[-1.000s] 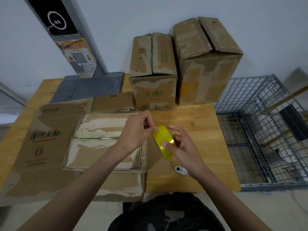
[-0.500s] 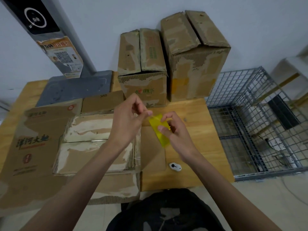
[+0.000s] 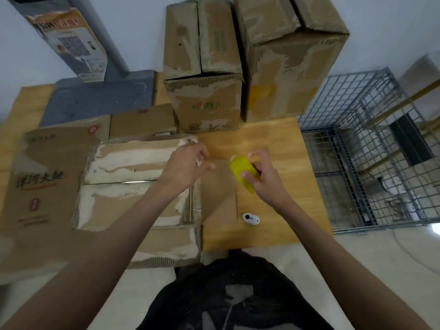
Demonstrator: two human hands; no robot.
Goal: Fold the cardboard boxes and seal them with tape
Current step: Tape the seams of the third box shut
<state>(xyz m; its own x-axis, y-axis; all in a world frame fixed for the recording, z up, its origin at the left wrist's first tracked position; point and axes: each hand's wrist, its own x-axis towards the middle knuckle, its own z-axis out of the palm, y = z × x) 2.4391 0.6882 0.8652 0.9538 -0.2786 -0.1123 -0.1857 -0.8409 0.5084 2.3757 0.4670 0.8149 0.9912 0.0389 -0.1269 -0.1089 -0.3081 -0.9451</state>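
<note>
Head view: near the table edge the right hand [image 3: 264, 184] grips the yellow tape roll [image 3: 242, 173] while the left hand [image 3: 188, 166], fingers pinched, has pulled away leftward over the box [image 3: 133, 182], probably drawing tape out for sealing, though no strip shows.

Bare wood of the table [image 3: 281, 139] shows on the right half, between the two upright boxes far off and the near edge. On it lie only a small white cutter [image 3: 250, 218] near the edge and a flat cardboard flap [image 3: 219, 186]. The tall box [image 3: 292, 67] and the shorter box [image 3: 204, 75] wall off the far side. The box being sealed [image 3: 133, 184] and flattened cardboard [image 3: 40, 182] fill the left. A wire cage [image 3: 369, 148] bounds the right.
</note>
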